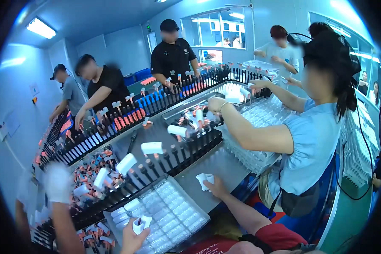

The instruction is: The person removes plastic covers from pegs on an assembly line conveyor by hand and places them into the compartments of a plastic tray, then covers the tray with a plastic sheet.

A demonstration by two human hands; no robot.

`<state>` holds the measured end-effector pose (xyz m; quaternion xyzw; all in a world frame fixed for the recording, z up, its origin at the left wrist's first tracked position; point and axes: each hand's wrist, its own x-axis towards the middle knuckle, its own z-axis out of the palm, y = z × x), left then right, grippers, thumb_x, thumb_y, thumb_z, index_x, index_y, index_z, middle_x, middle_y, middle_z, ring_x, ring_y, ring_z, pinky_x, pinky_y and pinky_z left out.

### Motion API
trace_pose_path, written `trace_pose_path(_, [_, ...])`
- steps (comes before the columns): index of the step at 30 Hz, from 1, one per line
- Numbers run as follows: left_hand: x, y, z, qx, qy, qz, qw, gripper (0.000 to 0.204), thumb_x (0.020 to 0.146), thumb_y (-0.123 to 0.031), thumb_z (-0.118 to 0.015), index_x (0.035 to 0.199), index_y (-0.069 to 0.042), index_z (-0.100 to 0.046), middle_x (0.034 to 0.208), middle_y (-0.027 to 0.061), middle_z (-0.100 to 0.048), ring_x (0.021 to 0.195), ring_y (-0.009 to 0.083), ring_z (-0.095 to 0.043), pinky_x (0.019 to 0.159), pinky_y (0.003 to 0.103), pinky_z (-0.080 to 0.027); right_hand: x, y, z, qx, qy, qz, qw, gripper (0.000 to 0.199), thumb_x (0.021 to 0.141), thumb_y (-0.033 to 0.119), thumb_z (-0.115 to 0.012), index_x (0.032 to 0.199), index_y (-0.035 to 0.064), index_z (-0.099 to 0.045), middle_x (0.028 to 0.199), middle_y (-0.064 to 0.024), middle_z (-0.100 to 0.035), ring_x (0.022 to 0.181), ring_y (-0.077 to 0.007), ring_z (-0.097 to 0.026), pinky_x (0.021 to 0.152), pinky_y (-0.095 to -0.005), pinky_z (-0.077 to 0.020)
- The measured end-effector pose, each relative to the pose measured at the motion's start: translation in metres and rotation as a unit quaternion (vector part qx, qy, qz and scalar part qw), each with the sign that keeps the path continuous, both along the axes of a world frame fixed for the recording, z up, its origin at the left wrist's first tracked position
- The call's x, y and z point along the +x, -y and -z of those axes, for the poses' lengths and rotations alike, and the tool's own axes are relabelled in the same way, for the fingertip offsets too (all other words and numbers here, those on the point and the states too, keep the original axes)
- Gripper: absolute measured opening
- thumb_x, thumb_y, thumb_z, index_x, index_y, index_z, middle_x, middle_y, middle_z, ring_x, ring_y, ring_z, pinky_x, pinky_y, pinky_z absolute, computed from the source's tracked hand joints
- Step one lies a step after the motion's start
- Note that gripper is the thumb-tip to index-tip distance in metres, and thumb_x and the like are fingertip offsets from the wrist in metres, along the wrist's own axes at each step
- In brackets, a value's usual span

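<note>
A hollow white piece gripped in the left hand, a white part in the right hand.
The first is held over the clear tray, lower centre; the second above the tabletop, right of it. Both are judged light, stiff, slick, best taken by the sides. Beyond, mid-frame, white heads are carried on black pegs.

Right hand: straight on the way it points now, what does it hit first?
Past the white piece it holds, the right hand would likely cross bare table and meet the black peg rack; depth is unclear, so it might clear it.
</note>
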<state>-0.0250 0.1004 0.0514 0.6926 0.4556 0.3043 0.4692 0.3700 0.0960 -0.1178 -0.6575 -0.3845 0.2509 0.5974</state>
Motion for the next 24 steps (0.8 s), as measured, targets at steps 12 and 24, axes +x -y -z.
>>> trace_pose_path(12, [0.121,-0.067,0.008,0.094,-0.166,0.218,0.957,0.045,0.076,-0.025,-0.075,0.112,-0.004,-0.059,0.093,0.0127,-0.067,0.083,0.0230,-0.067,0.071,0.033,-0.052,0.003,0.004,-0.009,0.040,0.025,-0.014,0.999,0.038,0.083,0.023,-0.068,0.109,-0.0034,-0.058,0.092,-0.0122,-0.067,0.084,-0.0180,-0.064,0.074,-0.0321,-0.0503])
trace_pose_path(24, [0.134,-0.101,0.048,-0.277,0.153,0.143,0.938,0.039,0.083,-0.017,-0.063,0.116,0.002,-0.053,0.096,0.0145,-0.065,0.081,0.0299,-0.068,0.061,0.037,-0.055,0.008,0.007,-0.025,0.020,0.032,-0.017,0.999,0.041,0.083,0.028,-0.068,0.107,-0.0043,-0.058,0.089,-0.0164,-0.068,0.083,-0.0236,-0.067,0.073,-0.0352,-0.0507])
